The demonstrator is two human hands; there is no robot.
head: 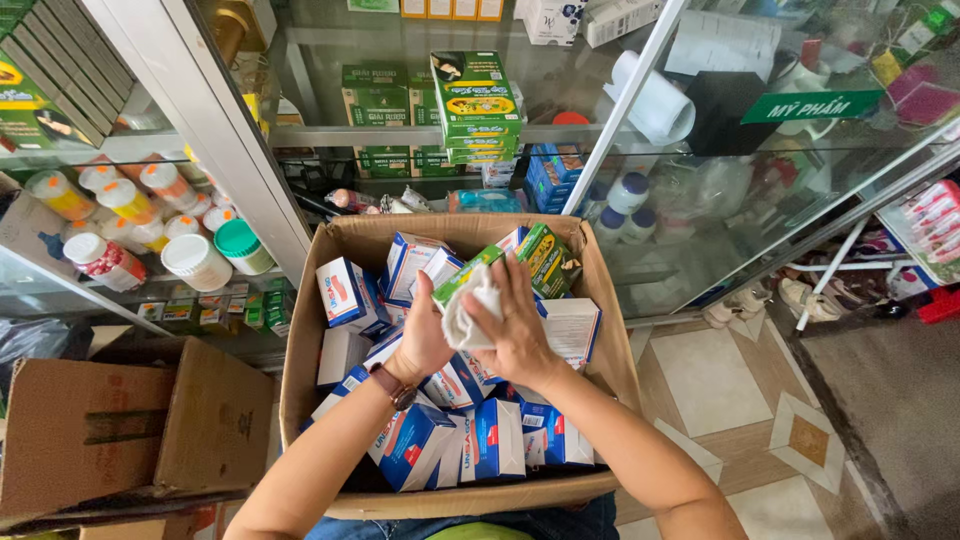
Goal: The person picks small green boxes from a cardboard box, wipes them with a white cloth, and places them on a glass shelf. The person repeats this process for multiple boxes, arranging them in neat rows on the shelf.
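Matt brown cardboard box (300,330), glossy paper cartons (495,440), soft white cloth (470,312)

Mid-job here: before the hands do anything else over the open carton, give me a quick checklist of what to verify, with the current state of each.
1. Left hand gripping the green box: ok.
2. Right hand pressing the white cloth against that box: ok.
3. Hands positioned over the cardboard carton, so a dropped box lands inside: ok.
4. Carton flaps open, blue and white boxes reachable: ok.
5. Green box surface clean: cannot tell, cloth and hand cover it.
6. Free space on the glass shelf: cannot tell.
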